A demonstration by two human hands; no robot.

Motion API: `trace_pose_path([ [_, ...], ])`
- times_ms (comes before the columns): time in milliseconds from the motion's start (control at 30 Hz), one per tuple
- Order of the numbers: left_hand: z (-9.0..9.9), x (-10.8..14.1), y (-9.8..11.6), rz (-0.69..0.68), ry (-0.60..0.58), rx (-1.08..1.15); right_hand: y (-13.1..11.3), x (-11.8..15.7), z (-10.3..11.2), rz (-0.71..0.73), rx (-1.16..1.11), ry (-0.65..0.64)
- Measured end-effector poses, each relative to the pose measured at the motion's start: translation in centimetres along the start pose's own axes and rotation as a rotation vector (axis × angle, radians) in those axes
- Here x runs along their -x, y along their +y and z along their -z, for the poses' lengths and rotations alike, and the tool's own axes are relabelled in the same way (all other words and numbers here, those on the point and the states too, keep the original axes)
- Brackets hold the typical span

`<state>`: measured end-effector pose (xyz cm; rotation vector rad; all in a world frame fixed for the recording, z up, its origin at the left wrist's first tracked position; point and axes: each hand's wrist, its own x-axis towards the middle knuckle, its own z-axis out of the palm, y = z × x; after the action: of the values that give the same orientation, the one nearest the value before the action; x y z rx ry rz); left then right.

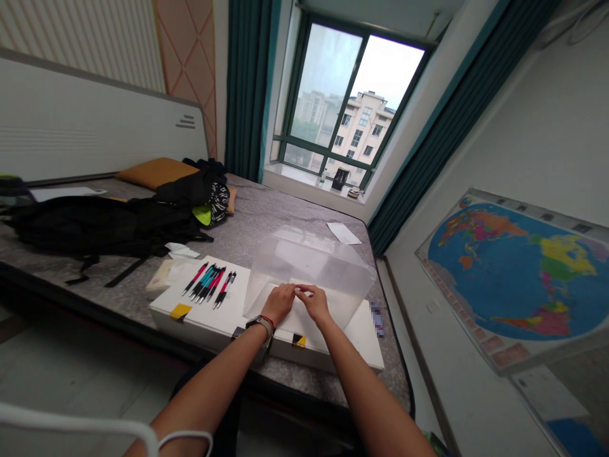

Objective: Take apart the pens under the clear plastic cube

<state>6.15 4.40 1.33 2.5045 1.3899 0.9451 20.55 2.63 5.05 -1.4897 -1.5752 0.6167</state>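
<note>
A translucent plastic box (328, 261) stands on a long white box (200, 320) in front of me. My left hand (280, 303) and my right hand (313, 302) meet at the near side of the plastic box, their fingertips touching or almost touching. The fingers of my left hand are curled down, and whatever they grip is hidden. Thumb and fingers of my right hand are pinched together on something too small to make out. Left of the plastic box, several pens (209, 282) in red, teal and black lie side by side on the white box.
A black backpack (95, 222) and an orange cushion (155, 172) lie on the grey bed (271, 206) to the left. Tissues (181, 251) sit behind the white box. A white paper (343, 233) lies farther back. On the right wall hangs a world map (518, 266).
</note>
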Motion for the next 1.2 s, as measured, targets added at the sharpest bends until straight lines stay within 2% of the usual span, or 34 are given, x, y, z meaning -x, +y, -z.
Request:
trace_pose_path([
  [167, 0.2, -0.1, 0.1, -0.003, 0.015, -0.017, 0.4, -0.9, 2.3, -0.065, 0.021, 0.098],
  [267, 0.3, -0.1, 0.1, -0.004, 0.027, -0.018, 0.5, -1.1, 3.5, -0.135, 0.207, 0.141],
  [433, 0.5, 0.0, 0.3, 0.007, 0.023, -0.034, 0.6, -0.3, 3.4, -0.218, 0.643, -0.085],
  [533, 0.6, 0.1, 0.4, 0.018, 0.012, -0.036, 0.8, 0.3, 2.9, -0.208, 0.771, -0.156],
  [700, 0.8, 0.2, 0.5, 0.002, -0.021, -0.005, 1.3, 0.6, 2.3, -0.206, 0.804, -0.207],
  [900, 1.0, 0.2, 0.5, -0.05, -0.062, 0.037, 1.4, 0.8, 1.9, -0.137, 0.87, -0.309],
  [1067, 0.8, 0.2, 0.3, -0.074, -0.081, -0.018, 1.1, 1.0, 1.9, -0.113, 0.827, -0.305],
  [1200, 0.7, 0.1, 0.2, -0.091, -0.086, -0.045, 1.1, 0.8, 1.7, -0.121, 0.689, -0.26],
])
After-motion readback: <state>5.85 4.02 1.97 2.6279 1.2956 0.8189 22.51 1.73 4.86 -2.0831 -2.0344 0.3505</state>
